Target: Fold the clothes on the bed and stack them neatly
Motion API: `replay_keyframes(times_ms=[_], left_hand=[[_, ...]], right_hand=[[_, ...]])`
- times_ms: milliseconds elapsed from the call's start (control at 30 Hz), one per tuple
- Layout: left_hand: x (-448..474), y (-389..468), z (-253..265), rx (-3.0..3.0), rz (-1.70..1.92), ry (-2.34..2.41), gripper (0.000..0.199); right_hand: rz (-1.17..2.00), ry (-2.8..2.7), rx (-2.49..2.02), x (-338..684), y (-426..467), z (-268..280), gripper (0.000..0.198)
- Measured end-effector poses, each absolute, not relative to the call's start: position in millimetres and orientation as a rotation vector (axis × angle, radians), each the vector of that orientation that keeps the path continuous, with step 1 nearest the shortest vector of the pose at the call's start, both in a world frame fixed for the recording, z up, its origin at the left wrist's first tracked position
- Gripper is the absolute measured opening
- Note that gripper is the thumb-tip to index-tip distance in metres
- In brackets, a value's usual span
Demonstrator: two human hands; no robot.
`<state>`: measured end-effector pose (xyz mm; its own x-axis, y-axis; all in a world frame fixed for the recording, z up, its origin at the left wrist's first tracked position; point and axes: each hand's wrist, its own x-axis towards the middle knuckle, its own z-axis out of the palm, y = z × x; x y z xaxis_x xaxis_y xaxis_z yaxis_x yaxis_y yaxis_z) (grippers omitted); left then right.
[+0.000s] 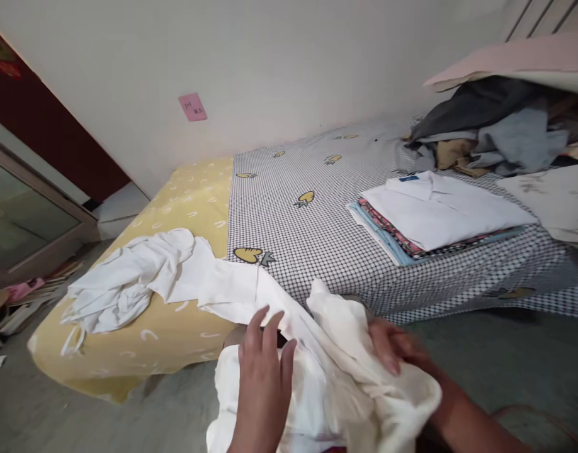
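Observation:
A white garment [213, 283] trails from the yellow end of the mattress down toward me, bunched up at the bottom of the view. My left hand [263, 377] lies flat on the bunched cloth, fingers slightly spread. My right hand [393, 349] pinches a fold of the same white cloth, and the fabric drapes over my right forearm. Part of the garment lies crumpled on the yellow sheet at the left.
The low mattress [317, 207] has a black-and-white checked sheet with yellow shapes. A stack of folded clothes [435, 217], white shirt on top, sits on it at the right. Behind lies a heap of dark, grey and tan clothes [492, 135]. Grey floor surrounds the mattress; clutter lies at far left.

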<state>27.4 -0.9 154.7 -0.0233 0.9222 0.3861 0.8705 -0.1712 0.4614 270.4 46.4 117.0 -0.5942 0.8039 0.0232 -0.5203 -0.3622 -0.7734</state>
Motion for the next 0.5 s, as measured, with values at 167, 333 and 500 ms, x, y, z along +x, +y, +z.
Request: replay_keyframes(times_ms=[167, 333, 500], left_hand=[[68, 40, 156, 2.191, 0.356, 1.733, 0.040], [108, 2, 83, 1.654, -0.061, 1.433, 0.083], [96, -22, 24, 1.328, 0.289, 1.294, 0.098]], right_hand=[[2.050, -1.153, -0.596, 339, 41, 145, 0.043], [1.751, -0.806, -1.174, 398, 49, 94, 0.049], [1.863, -0.556, -1.358, 421, 27, 18, 0.055]])
